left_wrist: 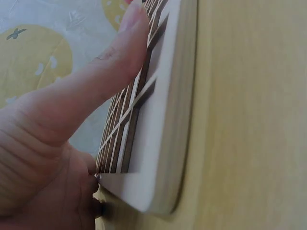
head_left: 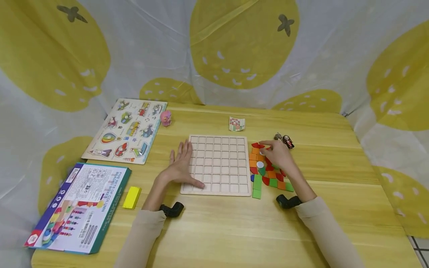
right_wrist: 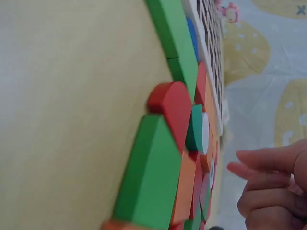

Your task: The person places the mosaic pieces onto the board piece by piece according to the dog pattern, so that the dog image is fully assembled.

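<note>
A square wooden board with a grid of shallow cells (head_left: 218,165) lies mid-table. My left hand (head_left: 181,165) rests at its left side, fingers spread along the edge and thumb over the lower-left cells. In the left wrist view, the thumb (left_wrist: 110,67) lies across the board's rim. Beside the board are small coloured blocks, among them green blocks (head_left: 257,186), orange blocks (head_left: 253,160) and a red round-ended block (right_wrist: 175,108). A teal block with a white top (head_left: 260,168) stands among them. Over the far blocks hovers my right hand (head_left: 279,154), index finger and thumb apart, nothing visible between them.
At left lie a picture puzzle board (head_left: 125,130), a boxed toy set (head_left: 78,208) and a yellow block (head_left: 132,197). A pink figurine (head_left: 165,118), a small printed card (head_left: 237,124) and small dark trinkets (head_left: 287,141) sit farther back. A fruit-patterned curtain (head_left: 167,48) hangs behind.
</note>
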A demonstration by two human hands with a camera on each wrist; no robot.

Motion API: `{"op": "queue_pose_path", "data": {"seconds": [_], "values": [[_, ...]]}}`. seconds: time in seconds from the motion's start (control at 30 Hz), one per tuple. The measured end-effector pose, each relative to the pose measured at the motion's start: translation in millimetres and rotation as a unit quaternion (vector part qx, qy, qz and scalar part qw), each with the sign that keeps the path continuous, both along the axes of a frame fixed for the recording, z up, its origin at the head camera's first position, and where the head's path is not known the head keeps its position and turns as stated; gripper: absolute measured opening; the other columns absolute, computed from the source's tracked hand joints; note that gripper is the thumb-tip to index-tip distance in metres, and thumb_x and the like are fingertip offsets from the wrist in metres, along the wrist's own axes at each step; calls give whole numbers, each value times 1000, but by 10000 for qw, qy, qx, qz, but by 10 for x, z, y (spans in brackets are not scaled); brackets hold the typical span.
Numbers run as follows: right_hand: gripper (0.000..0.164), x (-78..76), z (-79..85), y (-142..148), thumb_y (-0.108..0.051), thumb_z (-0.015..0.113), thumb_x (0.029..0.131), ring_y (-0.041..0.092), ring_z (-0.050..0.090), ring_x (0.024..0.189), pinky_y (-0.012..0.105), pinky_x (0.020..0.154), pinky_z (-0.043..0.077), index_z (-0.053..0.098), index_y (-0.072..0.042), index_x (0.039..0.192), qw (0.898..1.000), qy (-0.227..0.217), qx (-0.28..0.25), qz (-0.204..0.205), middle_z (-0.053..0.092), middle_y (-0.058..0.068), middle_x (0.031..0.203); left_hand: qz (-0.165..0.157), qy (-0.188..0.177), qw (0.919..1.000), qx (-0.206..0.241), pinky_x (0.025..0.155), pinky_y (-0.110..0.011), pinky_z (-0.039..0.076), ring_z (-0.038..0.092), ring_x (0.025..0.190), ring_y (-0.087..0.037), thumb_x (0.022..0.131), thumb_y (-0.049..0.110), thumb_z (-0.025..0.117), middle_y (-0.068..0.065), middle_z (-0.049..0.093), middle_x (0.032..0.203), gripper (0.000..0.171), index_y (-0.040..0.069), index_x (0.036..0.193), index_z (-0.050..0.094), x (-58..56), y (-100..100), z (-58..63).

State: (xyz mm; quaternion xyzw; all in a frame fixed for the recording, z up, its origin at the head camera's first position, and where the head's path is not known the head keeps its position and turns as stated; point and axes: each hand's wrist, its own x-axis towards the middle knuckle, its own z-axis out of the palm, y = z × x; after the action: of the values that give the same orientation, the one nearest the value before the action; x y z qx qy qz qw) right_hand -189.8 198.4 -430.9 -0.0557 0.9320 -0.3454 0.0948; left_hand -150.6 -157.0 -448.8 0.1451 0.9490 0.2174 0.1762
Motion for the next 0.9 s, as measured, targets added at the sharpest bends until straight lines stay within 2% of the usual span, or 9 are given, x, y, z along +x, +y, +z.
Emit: {"op": "queue_pose_path", "data": {"seconds": [0.1, 0.17, 0.33, 0.43, 0.6, 0.7, 0.9], "values": [[34, -97, -34, -42, -17, 59, 94, 12, 28, 36, 23, 37, 25, 65, -7, 126, 9997, -115, 42, -229, 39, -4, 43, -102, -2, 9999, 21, 115, -66, -13, -21, 147, -40, 48, 66, 85, -20, -24, 159, 160, 0, 151, -17, 8, -17, -12], [32, -152, -43, -76, -18, 61, 93, 11, 34, 35, 23, 37, 27, 67, -8, 123, 9991, -169, 77, -386, 47, -1, 44, -143, -11, 9999, 53, 115, -66, -13, -21, 147, -39, 48, 65, 86, -19, -25, 158, 161, 0, 151, -18, 14, -24, -18], [27, -226, -36, -163, -21, 68, 89, 12, 48, 41, 23, 39, 32, 73, -10, 114, 9980, -55, 54, -632, 69, 13, 63, -224, -12, 9997, 119, 116, -64, -13, -22, 147, -39, 47, 62, 88, -20, -25, 158, 161, -1, 151, -17, 14, -46, -15], [25, -253, -43, -193, -23, 73, 86, 13, 48, 42, 23, 39, 32, 75, -10, 107, 9967, 63, 26, -810, 71, 17, 70, -292, -5, 9995, 112, 116, -64, -13, -21, 147, -40, 46, 61, 89, -21, -25, 158, 161, -2, 151, -17, 4, -69, -14], [25, -300, -51, -214, -26, 79, 80, 13, 50, 45, 23, 40, 35, 76, -7, 96, 9930, 223, 232, -1140, 70, 13, 68, -288, 4, 9995, 142, 116, -63, -13, -21, 147, -39, 47, 59, 90, -20, -25, 158, 161, -1, 151, -17, 9, -77, -10], [23, -330, -53, -225, -25, 79, 80, 13, 50, 45, 23, 41, 36, 76, -8, 96, 9938, 179, 204, -1077, 70, 12, 67, -264, -36, 9996, 132, 117, -62, -14, -22, 147, -38, 46, 60, 90, -20, -25, 158, 161, -1, 151, -17, 14, -79, -12], [25, -388, -76, -231, -17, 77, 82, 18, 53, 48, 24, 42, 38, 74, -9, 105, 9952, -269, -386, -857, 69, 14, 69, -206, -107, 9996, 153, 117, -61, -15, -22, 147, -37, 46, 59, 90, -19, -26, 158, 161, 0, 150, -19, 33, -84, -13]]}}
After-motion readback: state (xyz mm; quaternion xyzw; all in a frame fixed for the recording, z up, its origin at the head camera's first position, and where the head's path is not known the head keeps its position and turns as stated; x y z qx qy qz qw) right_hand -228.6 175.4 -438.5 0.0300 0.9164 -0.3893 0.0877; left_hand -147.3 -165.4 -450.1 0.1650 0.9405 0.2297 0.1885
